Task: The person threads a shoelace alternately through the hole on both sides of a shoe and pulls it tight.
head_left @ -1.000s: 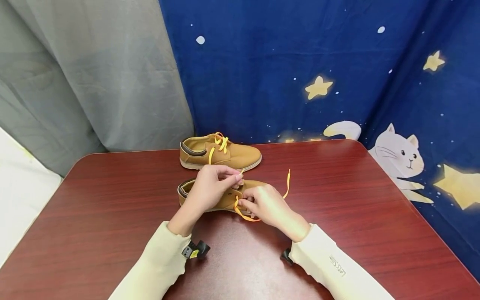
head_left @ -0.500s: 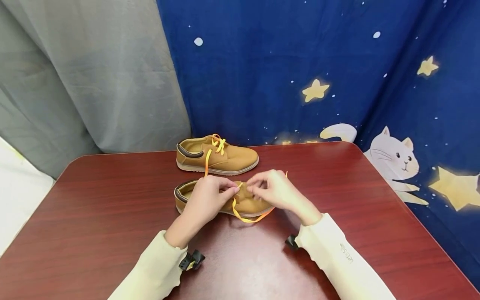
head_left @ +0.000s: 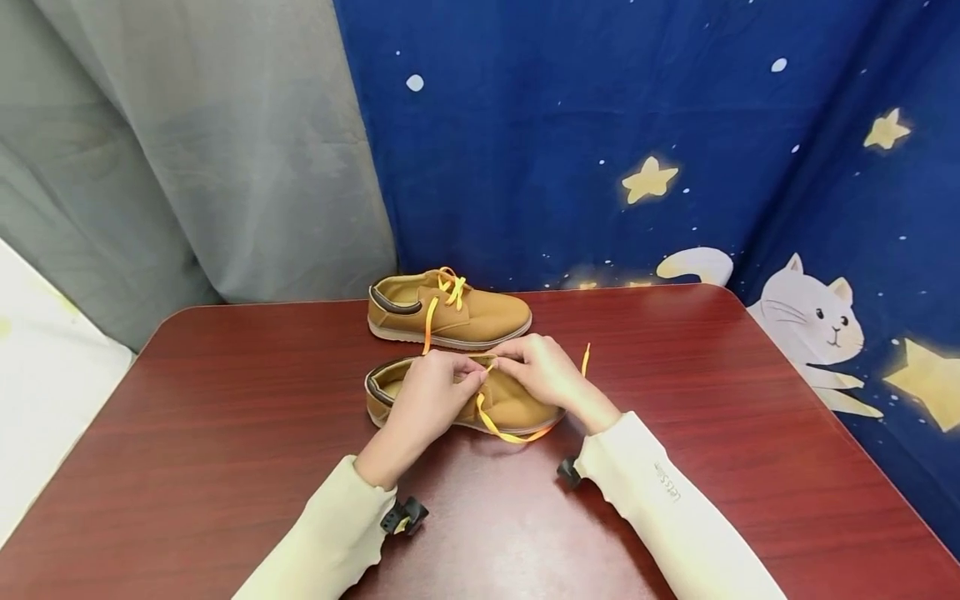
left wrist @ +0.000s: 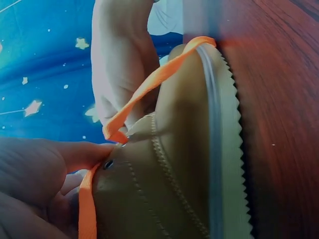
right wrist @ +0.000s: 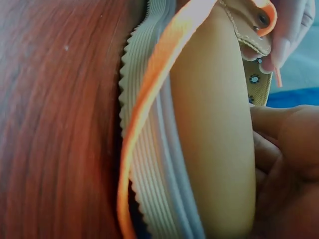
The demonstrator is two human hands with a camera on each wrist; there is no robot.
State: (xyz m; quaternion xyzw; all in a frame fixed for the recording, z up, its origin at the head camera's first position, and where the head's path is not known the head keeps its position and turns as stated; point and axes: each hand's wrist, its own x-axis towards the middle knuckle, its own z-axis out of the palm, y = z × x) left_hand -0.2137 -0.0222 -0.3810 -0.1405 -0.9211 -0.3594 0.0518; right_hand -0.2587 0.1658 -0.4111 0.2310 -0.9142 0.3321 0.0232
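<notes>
A tan shoe (head_left: 525,407) lies sole down on the table, toe to the right. My left hand (head_left: 426,398) pinches an orange-yellow shoelace (left wrist: 154,78) close to its end, above the tongue area. A short lace tip (right wrist: 278,77) pokes out below those fingers in the right wrist view. The lace runs through a near-side eyelet (left wrist: 108,164) and loops along the shoe's front side. My right hand (head_left: 551,377) reaches over the toe and pinches the far eyelet flap (right wrist: 259,82), fingertips partly hidden behind the shoe.
Just behind stands a matching tan shoe (head_left: 491,315) with a yellow lace, one end hanging down its side. Both rest on a reddish-brown table (head_left: 262,400). Grey (head_left: 247,167) and blue star-print curtains (head_left: 525,125) hang behind the table's back edge.
My right hand has left the near side of the shoe, gone up and away from me, and taken hold of the far flap. My left hand keeps pinching the lace.
</notes>
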